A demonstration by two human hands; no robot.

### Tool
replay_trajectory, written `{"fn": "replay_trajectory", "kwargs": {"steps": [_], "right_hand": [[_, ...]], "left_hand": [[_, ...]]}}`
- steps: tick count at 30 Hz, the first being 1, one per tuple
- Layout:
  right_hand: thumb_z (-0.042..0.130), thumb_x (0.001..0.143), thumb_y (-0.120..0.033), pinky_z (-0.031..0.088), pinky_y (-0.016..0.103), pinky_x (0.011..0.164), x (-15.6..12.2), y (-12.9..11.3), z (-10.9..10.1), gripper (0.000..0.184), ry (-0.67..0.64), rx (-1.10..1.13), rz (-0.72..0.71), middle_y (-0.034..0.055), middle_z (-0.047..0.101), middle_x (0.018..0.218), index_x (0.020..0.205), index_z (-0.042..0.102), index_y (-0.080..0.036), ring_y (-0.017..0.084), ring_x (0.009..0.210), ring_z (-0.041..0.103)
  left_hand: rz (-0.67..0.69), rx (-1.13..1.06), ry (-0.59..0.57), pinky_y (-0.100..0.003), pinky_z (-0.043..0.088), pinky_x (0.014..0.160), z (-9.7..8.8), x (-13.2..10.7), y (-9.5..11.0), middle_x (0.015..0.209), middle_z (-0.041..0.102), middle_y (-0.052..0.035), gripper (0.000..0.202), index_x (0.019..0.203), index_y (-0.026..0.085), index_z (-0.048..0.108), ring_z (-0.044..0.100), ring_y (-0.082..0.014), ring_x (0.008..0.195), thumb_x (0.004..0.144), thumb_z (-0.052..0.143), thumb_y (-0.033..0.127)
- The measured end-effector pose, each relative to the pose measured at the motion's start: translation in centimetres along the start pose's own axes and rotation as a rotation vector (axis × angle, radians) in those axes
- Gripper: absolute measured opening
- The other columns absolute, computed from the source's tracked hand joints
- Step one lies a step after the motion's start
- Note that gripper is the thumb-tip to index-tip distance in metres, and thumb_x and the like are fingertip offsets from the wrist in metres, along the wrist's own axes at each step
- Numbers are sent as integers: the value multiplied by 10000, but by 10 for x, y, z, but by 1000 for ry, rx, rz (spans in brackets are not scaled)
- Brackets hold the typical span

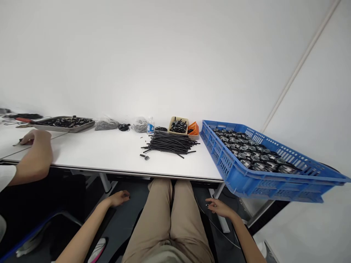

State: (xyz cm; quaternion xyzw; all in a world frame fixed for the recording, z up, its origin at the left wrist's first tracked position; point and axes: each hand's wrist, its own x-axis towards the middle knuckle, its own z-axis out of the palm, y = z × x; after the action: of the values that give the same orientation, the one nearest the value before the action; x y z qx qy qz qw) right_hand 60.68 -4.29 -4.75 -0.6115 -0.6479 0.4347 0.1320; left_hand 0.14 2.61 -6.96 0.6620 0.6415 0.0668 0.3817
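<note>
My left hand (119, 198) hangs below table height, left of my knees, with its fingers loosely bent and nothing seen in it. On the other side, my right hand (220, 208) is also lowered beside my leg, fingers apart, holding nothing that I can see. Neither touches the work on the table. In front of me lies a pile of black rods or tubes (170, 142). Nearer the table's edge is a small black part with a round end (144, 157). Behind the pile stand a cream basket (170, 125) of small dark parts and an orange basket (194, 128).
A large blue crate (246, 179) filled with round black-and-clear parts juts past the table's right front corner. A water bottle (150, 126), plastic bags (105, 123) and a metal tray (74, 128) line the back. At left, a co-worker's arm (38, 157) rests over the table.
</note>
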Motion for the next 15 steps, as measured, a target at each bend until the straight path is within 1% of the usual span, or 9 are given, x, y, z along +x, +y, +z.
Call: {"fn": "replay_trajectory", "kwargs": {"steps": [5, 8, 11, 15], "right_hand": [[561, 842, -352, 531, 342, 801, 2, 5, 2, 527, -11, 11, -37, 92, 691, 938, 1319, 567, -129, 195, 797, 659], [568, 835, -361, 529, 340, 790, 3, 6, 2, 528, -3, 9, -41, 91, 690, 936, 1310, 574, -132, 194, 794, 657], [576, 830, -376, 525, 332, 783, 2, 3, 2, 532, 0, 12, -34, 82, 691, 924, 1306, 576, -138, 190, 793, 658], [590, 823, -369, 528, 335, 780, -1, -2, 2, 537, -2, 18, -22, 69, 692, 898, 1309, 576, -140, 182, 758, 659]], "left_hand": [[-1, 14, -14, -321, 524, 726, 0, -1, 1, 905, 702, -70, 660, 1113, 163, 598, 701, -251, 803, 660, 540, 640], [-4, 26, -13, -318, 519, 715, 0, -1, 2, 872, 695, -63, 667, 1114, 158, 595, 697, -249, 784, 660, 539, 644], [-4, 38, -10, -320, 517, 714, 0, -2, 4, 850, 688, -60, 671, 1111, 154, 600, 693, -249, 777, 666, 532, 651], [1, 48, 1, -321, 517, 707, -1, -6, 6, 844, 686, -53, 656, 1086, 176, 620, 688, -248, 778, 676, 525, 679]]}}
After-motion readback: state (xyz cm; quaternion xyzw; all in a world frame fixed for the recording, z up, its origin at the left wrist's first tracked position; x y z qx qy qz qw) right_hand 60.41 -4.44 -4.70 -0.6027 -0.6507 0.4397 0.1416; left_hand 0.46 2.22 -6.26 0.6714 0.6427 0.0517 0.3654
